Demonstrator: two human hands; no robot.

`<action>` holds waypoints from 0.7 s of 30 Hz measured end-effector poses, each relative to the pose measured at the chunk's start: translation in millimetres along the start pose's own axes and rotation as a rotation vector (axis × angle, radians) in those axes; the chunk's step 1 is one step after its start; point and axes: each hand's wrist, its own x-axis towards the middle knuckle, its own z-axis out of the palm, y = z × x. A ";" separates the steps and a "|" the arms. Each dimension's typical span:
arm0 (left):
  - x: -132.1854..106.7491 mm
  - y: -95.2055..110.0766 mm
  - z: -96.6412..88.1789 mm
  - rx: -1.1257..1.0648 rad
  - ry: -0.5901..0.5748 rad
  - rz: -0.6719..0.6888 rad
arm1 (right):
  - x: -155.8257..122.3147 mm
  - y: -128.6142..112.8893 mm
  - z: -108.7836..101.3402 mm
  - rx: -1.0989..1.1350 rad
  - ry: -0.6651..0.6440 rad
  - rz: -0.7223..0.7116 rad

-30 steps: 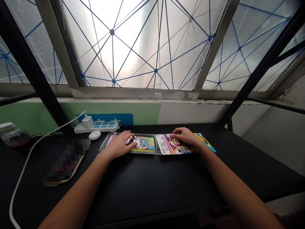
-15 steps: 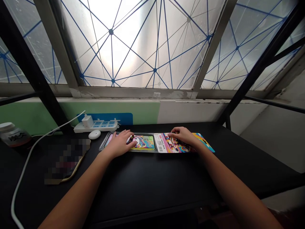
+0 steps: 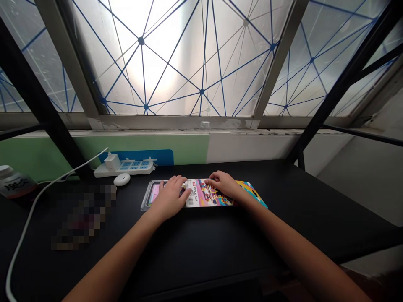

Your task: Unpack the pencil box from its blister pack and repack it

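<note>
A clear plastic tray (image 3: 145, 201) lies flat on the black table, with a colourful printed pencil box (image 3: 154, 192) partly visible inside. My left hand (image 3: 171, 196) rests over the tray, its fingers spread and thumb apart. To the right is a bright printed card (image 3: 201, 197) marked "PENCIL BOX", its left end overlapping the tray. My right hand (image 3: 224, 184) lies on the card, fingers bent and drawn together on its surface. Both hands cover parts of the tray and card, so the overlap under my left fingers is hidden.
A white power strip (image 3: 135, 168) with a plugged-in charger (image 3: 112, 162) stands by the wall. In front lies a white round case (image 3: 122, 180). The white cable (image 3: 33, 205) runs down the left side, near a jar (image 3: 15, 184) and a blurred-out item (image 3: 85, 218).
The printed card has slid left over the tray with my right hand. My left hand and the tray have shifted right, so less of the pencil box shows.
</note>
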 end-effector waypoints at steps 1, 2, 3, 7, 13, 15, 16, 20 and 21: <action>0.0 2.9 0.0 -0.037 0.014 -0.006 | 0.3 0.1 0.1 -0.002 -0.002 -0.006; 0.2 4.3 -1.2 -0.077 0.029 -0.014 | 0.5 0.6 -0.2 -0.003 -0.005 -0.009; 0.8 4.2 -3.8 -0.118 0.048 -0.024 | 0.6 1.1 -0.9 -0.004 -0.009 -0.011; 6.0 -12.1 -23.4 -0.250 0.183 -0.081 | -0.8 2.8 -5.4 -0.008 -0.034 -0.018; 16.2 -52.7 -38.6 -0.414 0.330 -0.209 | -6.4 10.3 -20.4 0.011 -0.161 -0.078; 18.3 -58.6 -34.5 -0.507 0.347 -0.238 | -8.0 13.3 -25.7 0.011 -0.192 -0.083; 19.1 -59.5 -32.0 -0.553 0.352 -0.249 | -8.7 14.0 -27.8 0.007 -0.200 -0.082; 19.8 -56.2 -25.6 -0.702 0.374 -0.283 | -10.3 7.7 -30.7 -0.021 -0.215 -0.075; 19.6 -55.2 -25.4 -0.728 0.381 -0.290 | -10.1 3.5 -29.8 -0.032 -0.218 -0.076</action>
